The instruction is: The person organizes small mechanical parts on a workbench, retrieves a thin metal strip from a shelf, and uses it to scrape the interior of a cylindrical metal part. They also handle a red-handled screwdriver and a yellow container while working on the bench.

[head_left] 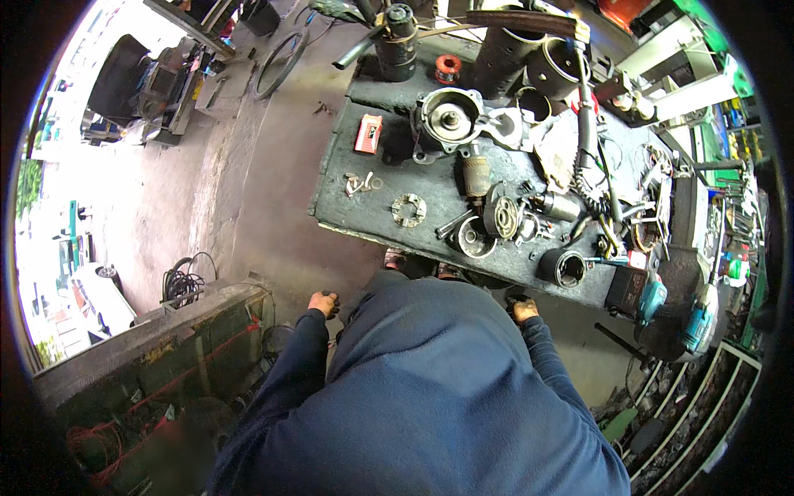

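My left hand [325,304] hangs beside my body, left of the workbench's front edge. Its fingers look curled in, with dark smudges on them and nothing seen in them. At my other side, just below the bench edge, my right hand [522,310] is likewise curled, fingertips dark. Neither touches the bench. Nearest the right hand on the bench is a short dark metal cylinder [563,268]. Left of it lie a round metal end cap [475,237], a drum-shaped part [502,217] and a motor armature [476,175]. A flat notched ring [408,210] sits farther left.
A large round metal housing [447,121] stands farther back, near a red-and-white box [369,134] and a red spool [447,69]. Teal power tools [701,318] are at the right. A slatted metal rack [703,413] stands lower right; a metal-edged bin [157,339] lies lower left.
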Available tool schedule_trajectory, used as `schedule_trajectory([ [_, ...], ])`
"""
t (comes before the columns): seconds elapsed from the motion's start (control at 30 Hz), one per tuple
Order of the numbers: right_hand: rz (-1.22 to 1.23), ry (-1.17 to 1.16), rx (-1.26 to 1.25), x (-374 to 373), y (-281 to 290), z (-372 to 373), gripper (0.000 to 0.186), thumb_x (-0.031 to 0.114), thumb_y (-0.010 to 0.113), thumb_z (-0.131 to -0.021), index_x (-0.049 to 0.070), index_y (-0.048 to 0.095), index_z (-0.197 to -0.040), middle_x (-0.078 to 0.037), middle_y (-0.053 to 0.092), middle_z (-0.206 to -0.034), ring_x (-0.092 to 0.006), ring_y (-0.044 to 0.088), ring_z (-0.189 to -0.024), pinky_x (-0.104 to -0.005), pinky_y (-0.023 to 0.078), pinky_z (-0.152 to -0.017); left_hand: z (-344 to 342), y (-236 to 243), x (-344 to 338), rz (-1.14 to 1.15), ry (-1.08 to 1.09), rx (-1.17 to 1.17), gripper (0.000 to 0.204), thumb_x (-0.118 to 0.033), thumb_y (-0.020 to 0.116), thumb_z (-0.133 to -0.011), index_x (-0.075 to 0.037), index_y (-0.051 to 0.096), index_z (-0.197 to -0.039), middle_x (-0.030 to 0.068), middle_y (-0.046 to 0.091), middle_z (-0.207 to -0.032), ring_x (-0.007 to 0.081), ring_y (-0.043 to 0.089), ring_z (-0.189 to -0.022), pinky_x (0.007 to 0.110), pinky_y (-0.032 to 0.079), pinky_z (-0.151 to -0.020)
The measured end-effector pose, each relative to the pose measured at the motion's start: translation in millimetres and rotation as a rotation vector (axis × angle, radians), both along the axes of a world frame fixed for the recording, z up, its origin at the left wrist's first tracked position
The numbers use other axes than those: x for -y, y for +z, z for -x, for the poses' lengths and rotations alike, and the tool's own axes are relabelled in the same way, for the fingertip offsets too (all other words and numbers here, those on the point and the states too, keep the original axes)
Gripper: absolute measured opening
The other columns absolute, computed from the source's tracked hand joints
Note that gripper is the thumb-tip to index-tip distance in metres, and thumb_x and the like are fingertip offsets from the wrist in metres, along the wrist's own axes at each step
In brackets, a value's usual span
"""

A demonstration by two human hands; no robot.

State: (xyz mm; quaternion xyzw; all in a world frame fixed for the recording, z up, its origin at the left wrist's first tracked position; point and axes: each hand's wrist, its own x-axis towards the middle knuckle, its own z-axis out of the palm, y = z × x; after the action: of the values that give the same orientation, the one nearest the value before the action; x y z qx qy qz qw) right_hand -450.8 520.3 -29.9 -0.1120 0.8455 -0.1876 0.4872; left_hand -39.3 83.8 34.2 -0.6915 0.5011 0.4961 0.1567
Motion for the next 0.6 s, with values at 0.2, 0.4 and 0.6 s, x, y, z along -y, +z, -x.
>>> schedule_trajectory([
  [0.2, -0.240, 0.695, -0.250, -5, -16, 26, 0.036, 0.027, 0.046, -0.101, 0.008, 0.074, -0.112, -0.017, 0.075, -0.111, -0.0278, 0.073, -0.097, -0.0439, 0.056, -0.086, -5, -28, -3, 0.376, -0.274, 0.021, 0.025, -0.018, 0.071, -0.088, 0.002, 0.067, -0.102, 0.0202, 0.073, -0.096, 0.0384, 0.071, -0.085, 0.047, 0.056, -0.073],
  [0.4, -0.176, 0.643, -0.367, -14, -5, 10, 0.028, 0.023, 0.054, -0.096, 0.009, 0.073, -0.111, -0.016, 0.073, -0.121, -0.0331, 0.069, -0.112, -0.0471, 0.051, -0.102, 65, 44, 41, 1.022, -0.322, -0.189, 0.032, -0.016, 0.073, -0.081, -0.002, 0.063, -0.108, 0.0210, 0.066, -0.106, 0.0433, 0.064, -0.102, 0.049, 0.052, -0.089],
  [0.6, -0.027, 0.077, -0.113, -15, 3, -3, 0.025, 0.022, 0.068, -0.095, 0.008, 0.069, -0.115, -0.013, 0.072, -0.095, -0.0306, 0.068, -0.076, -0.0421, 0.053, -0.064, 151, 116, 86, 1.224, -0.539, -0.371, 0.046, -0.018, 0.076, -0.079, -0.002, 0.063, -0.120, 0.0221, 0.065, -0.118, 0.0431, 0.063, -0.110, 0.048, 0.053, -0.094],
])
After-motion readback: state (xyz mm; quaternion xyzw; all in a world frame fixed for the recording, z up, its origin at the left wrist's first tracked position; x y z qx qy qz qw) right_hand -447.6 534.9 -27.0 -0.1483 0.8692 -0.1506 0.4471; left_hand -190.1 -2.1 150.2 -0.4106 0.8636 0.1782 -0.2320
